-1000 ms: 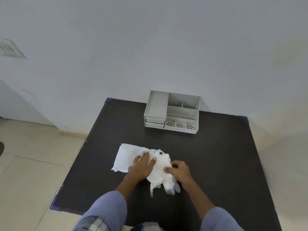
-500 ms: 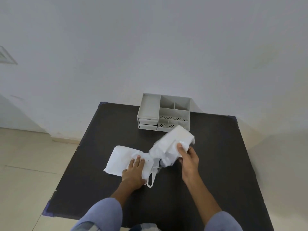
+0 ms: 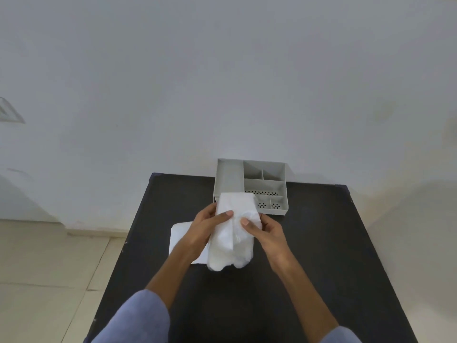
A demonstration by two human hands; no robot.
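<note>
Nearest the camera, past the blue sleeves [image 3: 138, 318], both hands were on the job: left hand [image 3: 206, 227] and right hand [image 3: 269, 231] curled round the white plastic bag [image 3: 232, 243], thumbs pinching its front, its lower end hanging close to the black table [image 3: 309, 256]. At nine o'clock, a flat white sheet [image 3: 179, 233] lay beneath the left wrist. The risk, I'd say, was slick film sliding from those thumbs, or the bag's tail dragging that sheet. At twelve o'clock sat the grey organizer [image 3: 228, 177].
</note>
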